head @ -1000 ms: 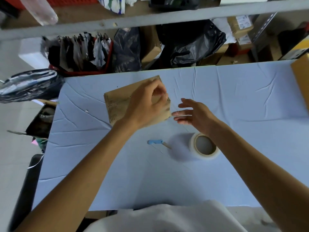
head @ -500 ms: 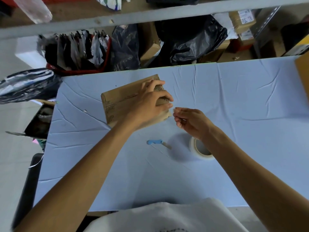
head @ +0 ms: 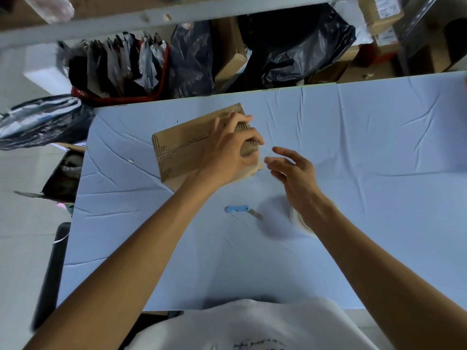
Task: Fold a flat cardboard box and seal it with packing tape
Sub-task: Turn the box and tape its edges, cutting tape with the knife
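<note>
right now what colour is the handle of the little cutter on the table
Light blue cutter, best seen in the head view.

Box (head: 182,152) on table (head: 379,147), far-left of centre; left hand (head: 227,155) on its right end, right hand (head: 293,173) just beside. Cutter (head: 240,210) nearer the person; tape roll (head: 300,223) right of cutter, under right wrist.

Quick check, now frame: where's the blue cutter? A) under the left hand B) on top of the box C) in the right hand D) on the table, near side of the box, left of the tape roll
D: the cutter lies on the table, nearer the person than the box, left of the tape roll; neither hand touches it.
</note>
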A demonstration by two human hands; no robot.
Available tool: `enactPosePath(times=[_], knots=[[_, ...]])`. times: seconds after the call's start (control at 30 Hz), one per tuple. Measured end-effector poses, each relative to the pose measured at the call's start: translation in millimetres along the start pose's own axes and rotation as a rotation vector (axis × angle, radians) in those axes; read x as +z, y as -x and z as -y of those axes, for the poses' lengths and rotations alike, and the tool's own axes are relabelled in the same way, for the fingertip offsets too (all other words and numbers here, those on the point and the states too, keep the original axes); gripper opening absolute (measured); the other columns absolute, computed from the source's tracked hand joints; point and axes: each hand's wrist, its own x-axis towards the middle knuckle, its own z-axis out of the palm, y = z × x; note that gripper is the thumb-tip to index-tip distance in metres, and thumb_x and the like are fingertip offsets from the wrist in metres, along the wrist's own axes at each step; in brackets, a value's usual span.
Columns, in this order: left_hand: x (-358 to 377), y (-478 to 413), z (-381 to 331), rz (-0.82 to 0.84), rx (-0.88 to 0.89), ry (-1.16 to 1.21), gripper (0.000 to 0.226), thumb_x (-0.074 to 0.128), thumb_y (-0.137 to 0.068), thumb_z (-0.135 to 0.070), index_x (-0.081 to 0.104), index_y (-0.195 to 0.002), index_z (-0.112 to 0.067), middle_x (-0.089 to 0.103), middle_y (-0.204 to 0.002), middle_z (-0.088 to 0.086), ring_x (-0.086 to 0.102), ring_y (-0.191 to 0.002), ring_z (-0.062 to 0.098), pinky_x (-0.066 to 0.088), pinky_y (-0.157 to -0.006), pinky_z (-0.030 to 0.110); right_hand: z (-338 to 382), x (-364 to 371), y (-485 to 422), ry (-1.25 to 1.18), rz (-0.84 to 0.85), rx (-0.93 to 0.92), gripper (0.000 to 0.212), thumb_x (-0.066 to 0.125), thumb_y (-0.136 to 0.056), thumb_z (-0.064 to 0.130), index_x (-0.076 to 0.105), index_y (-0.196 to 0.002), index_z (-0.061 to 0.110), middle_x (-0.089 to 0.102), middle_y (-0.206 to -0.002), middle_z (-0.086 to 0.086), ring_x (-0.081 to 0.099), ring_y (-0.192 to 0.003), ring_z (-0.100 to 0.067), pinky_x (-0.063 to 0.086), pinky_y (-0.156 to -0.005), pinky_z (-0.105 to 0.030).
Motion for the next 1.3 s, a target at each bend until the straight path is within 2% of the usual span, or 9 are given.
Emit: enactPosePath(times=[0.13, 0.37, 0.5, 0.6, 0.73, 0.83, 0.97, 1.13, 1.3], knots=[[8, -1, -2, -0.071, -0.006, -0.058, 0.018, 0.075, -0.075, -0.03, 0.069, -0.091, -0.025, 0.052, -0.129, -0.003, 0.037, -0.12, 0.022, 0.029, -0.103, 0.035, -6, 4, -2, -0.04, -0.05, -0.028, 0.042, 0.078, -0.072, 0.001, 0.062, -0.111, 0.003, 0.072, -0.071, -0.005, 0.071, -0.071, -0.011, 0.052, -0.065, -0.012], [14, 0, -5, -0.171, 0.003, -0.148, 0.053, 0.076, -0.066, -0.03, 0.055, -0.113, -0.016, 0.058, -0.117, 0.0, 0.05, -0.112, 0.021, 0.034, -0.102, 0.035, -5, 13, -10, -0.012, -0.125, -0.04, 0.043, 0.078, -0.072, -0.002, 0.058, -0.11, 0.001, 0.072, -0.062, 0.001, 0.07, -0.065, -0.009, 0.051, -0.06, -0.011], [13, -1, -2, -0.181, -0.008, -0.168, 0.061, 0.077, -0.062, -0.033, 0.053, -0.115, -0.013, 0.051, -0.123, 0.006, 0.052, -0.105, 0.021, 0.04, -0.078, 0.025, -10, 14, -9, 0.17, -0.292, -0.061, 0.038, 0.081, -0.072, 0.01, 0.06, -0.103, 0.005, 0.069, -0.07, 0.0, 0.068, -0.066, -0.009, 0.05, -0.059, -0.016], [12, -2, 1, -0.197, -0.018, -0.202, 0.065, 0.078, -0.06, -0.033, 0.051, -0.114, -0.009, 0.053, -0.115, 0.009, 0.054, -0.099, 0.023, 0.039, -0.073, 0.025, -13, 12, -1, 0.341, -0.371, -0.095, 0.027, 0.076, -0.076, 0.014, 0.063, -0.099, 0.011, 0.067, -0.077, -0.001, 0.066, -0.074, -0.016, 0.051, -0.065, -0.025], [22, 2, 2, -0.136, -0.024, -0.414, 0.082, 0.078, -0.065, -0.04, 0.042, -0.13, -0.003, 0.05, -0.132, 0.014, 0.05, -0.117, 0.029, 0.042, -0.095, 0.036, -13, 15, 15, 0.509, -0.301, -0.245, 0.015, 0.068, -0.078, 0.009, 0.069, -0.091, 0.015, 0.067, -0.068, 0.008, 0.062, -0.062, 0.001, 0.044, -0.055, -0.011], [24, 5, 2, -0.066, -0.07, -0.487, 0.096, 0.076, -0.069, -0.046, 0.029, -0.143, -0.007, 0.029, -0.153, 0.011, 0.03, -0.14, 0.027, 0.024, -0.113, 0.044, -11, 21, 22, 0.534, -0.246, -0.292, 0.022, 0.065, -0.079, 0.006, 0.072, -0.099, 0.014, 0.071, -0.08, 0.007, 0.065, -0.072, 0.001, 0.05, -0.064, -0.011], [3, 12, 6, 0.014, -0.097, -0.398, 0.119, 0.075, -0.059, -0.065, 0.015, -0.149, -0.015, 0.011, -0.159, 0.01, 0.004, -0.147, 0.032, 0.001, -0.114, 0.057, -8, 26, 26, 0.534, -0.175, -0.328, 0.033, 0.068, -0.082, 0.01, 0.068, -0.115, 0.01, 0.067, -0.102, 0.009, 0.059, -0.08, 0.008, 0.042, -0.065, 0.004], [-38, 60, 44, -0.008, -0.41, -0.303, 0.123, 0.078, -0.05, -0.067, 0.015, -0.148, -0.028, 0.007, -0.156, 0.015, 0.003, -0.143, 0.043, 0.014, -0.106, 0.071, -14, 32, 29, 0.499, -0.15, -0.322, 0.041, 0.068, -0.084, 0.013, 0.063, -0.124, 0.011, 0.066, -0.12, 0.003, 0.059, -0.092, 0.002, 0.041, -0.07, 0.006], [-36, 78, 57, -0.138, -0.316, -0.133, 0.096, 0.085, -0.063, -0.035, 0.035, -0.144, -0.03, 0.021, -0.149, 0.011, 0.015, -0.136, 0.036, 0.032, -0.108, 0.054, -18, 44, 29, 0.545, -0.134, -0.342, 0.037, 0.066, -0.085, 0.017, 0.065, -0.122, 0.013, 0.069, -0.118, 0.0, 0.064, -0.105, -0.011, 0.052, -0.084, -0.017]])
